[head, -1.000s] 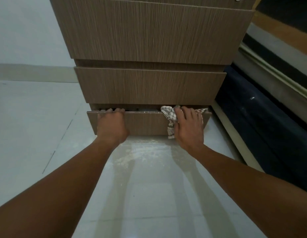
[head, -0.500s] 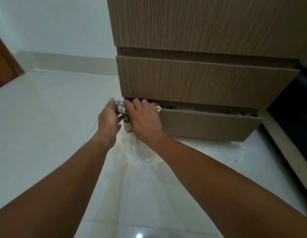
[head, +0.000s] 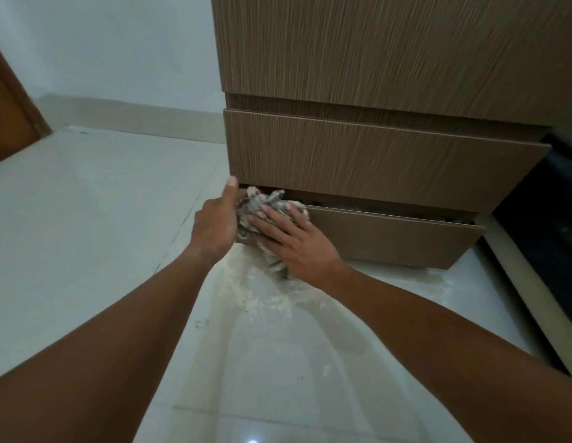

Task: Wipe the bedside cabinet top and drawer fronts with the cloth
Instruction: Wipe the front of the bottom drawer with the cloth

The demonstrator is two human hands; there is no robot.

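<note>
Cloth point(head: 268, 208): bunched at left end of bottom drawer front point(head: 390, 238), drawer partly pulled out.
Right hand point(head: 294, 241): fingers spread flat, pressing cloth to drawer.
Left hand point(head: 214, 225): curled around drawer's left edge, touching cloth.

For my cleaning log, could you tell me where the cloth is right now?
In the head view, the cloth is bunched at the left end of the bottom drawer front, pressed under the right hand, beside the left hand.

Head view, close, down toward cabinet point(head: 374, 155)
</note>
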